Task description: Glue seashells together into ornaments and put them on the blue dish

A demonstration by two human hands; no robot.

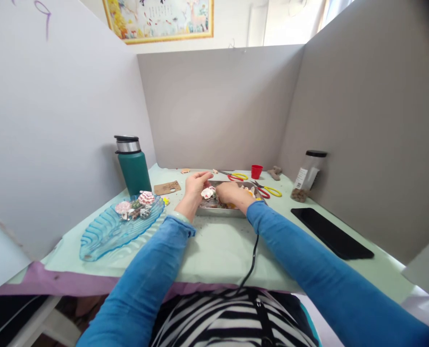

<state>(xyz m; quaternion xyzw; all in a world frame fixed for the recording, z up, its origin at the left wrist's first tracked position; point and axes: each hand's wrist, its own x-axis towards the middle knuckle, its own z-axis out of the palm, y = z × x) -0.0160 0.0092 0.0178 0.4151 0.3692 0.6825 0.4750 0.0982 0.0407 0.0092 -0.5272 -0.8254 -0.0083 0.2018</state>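
Both hands reach over a shallow metal tray of small shells and bits in the middle of the table. My left hand hovers at the tray's left end with fingers curled in a pinch above a white and pink shell; what it pinches is too small to name. My right hand lies closed over the tray's contents, its fingertips hidden against the shell. A blue glass leaf-shaped dish with several painted shells lies to the left.
A green flask stands at back left beside a brown card. Two scissors, a red cup and a jar sit behind the tray. A black phone lies right. Grey partitions enclose the table.
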